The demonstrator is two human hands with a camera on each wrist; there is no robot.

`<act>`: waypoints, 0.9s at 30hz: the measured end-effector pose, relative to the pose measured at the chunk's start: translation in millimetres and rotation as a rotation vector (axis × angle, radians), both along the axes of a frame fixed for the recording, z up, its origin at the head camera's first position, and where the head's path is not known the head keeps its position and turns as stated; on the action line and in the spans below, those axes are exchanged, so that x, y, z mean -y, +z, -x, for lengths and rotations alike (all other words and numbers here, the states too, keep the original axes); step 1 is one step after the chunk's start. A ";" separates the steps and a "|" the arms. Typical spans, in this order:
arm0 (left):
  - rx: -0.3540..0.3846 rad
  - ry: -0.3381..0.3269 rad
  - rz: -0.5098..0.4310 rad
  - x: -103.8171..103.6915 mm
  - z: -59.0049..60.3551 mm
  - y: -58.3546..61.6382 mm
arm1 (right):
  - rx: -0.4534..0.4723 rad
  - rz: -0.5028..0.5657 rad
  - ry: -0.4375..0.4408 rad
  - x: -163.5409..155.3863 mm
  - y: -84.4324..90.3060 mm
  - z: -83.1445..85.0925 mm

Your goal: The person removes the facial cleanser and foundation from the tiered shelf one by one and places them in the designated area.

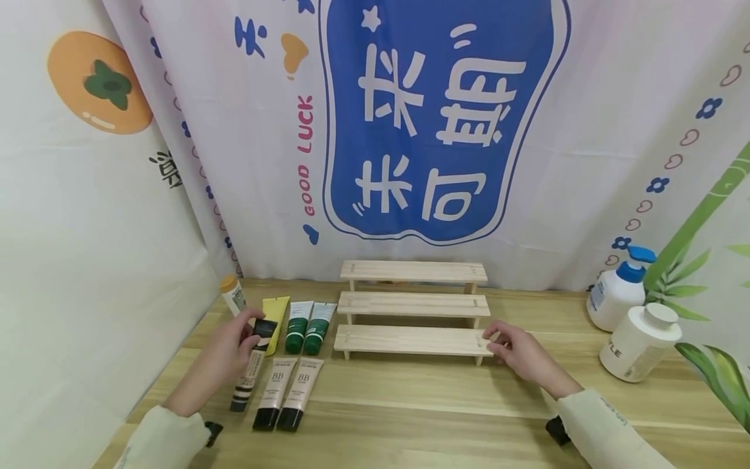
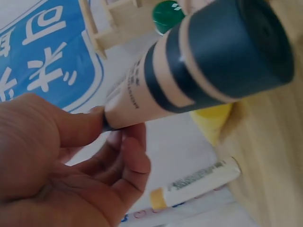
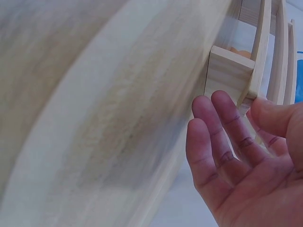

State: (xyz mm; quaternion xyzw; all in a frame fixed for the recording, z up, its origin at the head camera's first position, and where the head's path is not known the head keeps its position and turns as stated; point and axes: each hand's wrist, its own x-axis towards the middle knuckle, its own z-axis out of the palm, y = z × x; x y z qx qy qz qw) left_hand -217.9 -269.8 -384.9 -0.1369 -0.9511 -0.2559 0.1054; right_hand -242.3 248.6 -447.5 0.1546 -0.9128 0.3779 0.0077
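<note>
My left hand (image 1: 219, 358) pinches the flat end of a beige squeeze tube (image 1: 252, 368) between thumb and fingers. In the left wrist view, the dark striped cap (image 2: 227, 52) of this tube points away from the hand. To its right, two beige BB cream tubes (image 1: 275, 391) lie side by side on the table. With thumb and index finger, my right hand (image 1: 518, 352) grips the right end of the lowest board of a three-step wooden stand (image 1: 410, 339); the other fingers (image 3: 199, 142) extend loosely below it.
Behind the left hand are a yellow tube (image 1: 277, 312), two green-and-white tubes (image 1: 319, 326) and a white tube with an orange cap (image 1: 233, 294). A white pump bottle (image 1: 615, 296) and a white lidded bottle (image 1: 638, 345) stand at right. A printed curtain (image 1: 263, 163) hangs behind.
</note>
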 end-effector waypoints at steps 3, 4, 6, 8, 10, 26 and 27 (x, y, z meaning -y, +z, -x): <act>0.111 0.031 0.000 7.5 -4.5 -5.6 | 0.005 -0.007 -0.004 0.0 -0.6 1.1; 0.156 0.041 0.001 9.7 -5.3 -7.7 | 0.007 -0.008 -0.005 -0.1 -0.9 1.6; 0.233 0.062 0.011 13.8 -6.4 -12.9 | 0.011 -0.012 -0.007 -0.3 -1.8 3.3; 0.296 0.072 0.020 18.2 -6.3 -19.6 | 0.009 -0.012 -0.006 -0.3 -2.3 3.9; 0.335 0.082 0.026 21.6 -5.2 -25.3 | 0.005 -0.012 -0.002 -0.1 -2.8 3.9; 0.385 0.151 0.050 28.8 -3.5 -48.9 | -0.007 0.010 0.024 5.2 0.2 -0.7; 0.384 0.155 0.052 28.8 -3.6 -48.8 | -0.007 0.011 0.024 5.4 0.4 -0.7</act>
